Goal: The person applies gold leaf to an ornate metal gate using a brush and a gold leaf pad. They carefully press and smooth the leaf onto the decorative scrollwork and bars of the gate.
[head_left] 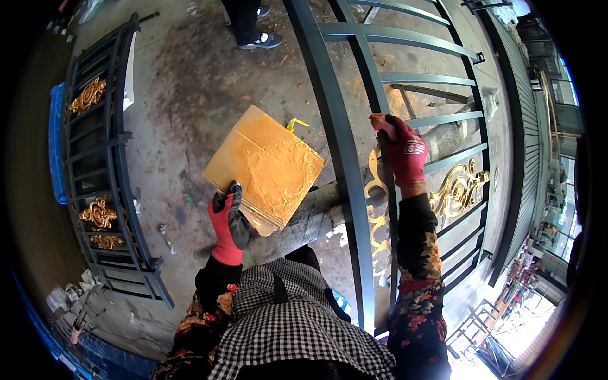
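Note:
My left hand (229,221), in a red glove with a dark palm, grips the lower left edge of a square board (269,168). The board looks like a cardboard stack, and its top is smeared with thick gold paint. My right hand (403,149), also red-gloved, is closed around a small orange-brown pad (379,120), perhaps a sponge. That hand is over an inner bar of a dark grey metal railing (342,145). Gold scrollwork (378,221) runs between the railing's bars below my right hand, and a gold rosette ornament (461,190) sits further right.
A second dark railing panel (114,171) with gold ornaments stands at the left. A grey wrapped roll (316,212) lies beneath the railing. Another person's shoe (263,41) shows at the top. Dark ribbed panels (525,126) stand on the right.

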Motion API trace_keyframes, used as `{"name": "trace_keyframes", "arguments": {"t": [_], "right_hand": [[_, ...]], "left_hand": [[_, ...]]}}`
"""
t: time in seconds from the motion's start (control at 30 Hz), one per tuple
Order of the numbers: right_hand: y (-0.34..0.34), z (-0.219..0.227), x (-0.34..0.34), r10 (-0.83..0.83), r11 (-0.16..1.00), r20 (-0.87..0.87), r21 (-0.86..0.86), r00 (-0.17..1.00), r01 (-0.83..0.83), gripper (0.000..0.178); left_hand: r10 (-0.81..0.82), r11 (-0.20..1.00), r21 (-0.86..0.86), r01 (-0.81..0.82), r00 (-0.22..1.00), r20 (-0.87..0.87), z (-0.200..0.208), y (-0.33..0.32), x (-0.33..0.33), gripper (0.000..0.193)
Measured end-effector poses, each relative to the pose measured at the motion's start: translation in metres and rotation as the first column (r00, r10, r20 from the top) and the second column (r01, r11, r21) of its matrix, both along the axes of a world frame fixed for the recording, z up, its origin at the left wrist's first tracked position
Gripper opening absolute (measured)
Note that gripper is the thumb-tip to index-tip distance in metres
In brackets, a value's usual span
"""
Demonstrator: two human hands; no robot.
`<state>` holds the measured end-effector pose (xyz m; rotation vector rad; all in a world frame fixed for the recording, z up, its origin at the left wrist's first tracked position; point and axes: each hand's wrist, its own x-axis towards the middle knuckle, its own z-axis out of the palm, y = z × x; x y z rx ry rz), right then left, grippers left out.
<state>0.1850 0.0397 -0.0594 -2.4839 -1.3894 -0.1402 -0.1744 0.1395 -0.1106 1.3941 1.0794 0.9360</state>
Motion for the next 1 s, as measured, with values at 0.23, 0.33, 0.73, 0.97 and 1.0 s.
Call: {"name": "trace_keyframes", "arguments": {"t": [0.23,0.33,0.73,0.97,1.0], "right_hand": [[-0.036,-0.004,-0.003,0.032,0.969,-0.05,-0.245,0.998,-0.044,0.028],[-0.03,-0.014,-0.007,0.049,0.947,0.039,-0.32,0.998,-0.034,0.023],[-0.025,-0.004,-0.005,0.229,0.939,0.142,-0.293,0.963,-0.18,0.023],[0.003,-0.007,0.001,0.206,0.95,0.159,-0.269,0.965,-0.159,0.029],[0.004,-0.003,0.002,0.146,0.98,0.117,-0.151,0.982,-0.128,0.03]], "left_hand": [[-0.072,0.997,0.002,0.072,0.997,-0.033,-0.01,0.003,-0.012,0.031],[0.092,0.958,-0.281,-0.057,0.989,0.114,-0.005,0.0,-0.004,0.031],[0.119,0.929,-0.367,-0.04,0.973,0.195,0.017,0.004,0.001,0.023],[0.099,0.94,-0.338,-0.036,0.98,0.171,0.009,0.002,0.002,0.027],[0.102,0.939,-0.343,-0.035,0.979,0.177,0.013,0.003,0.005,0.027]]}}
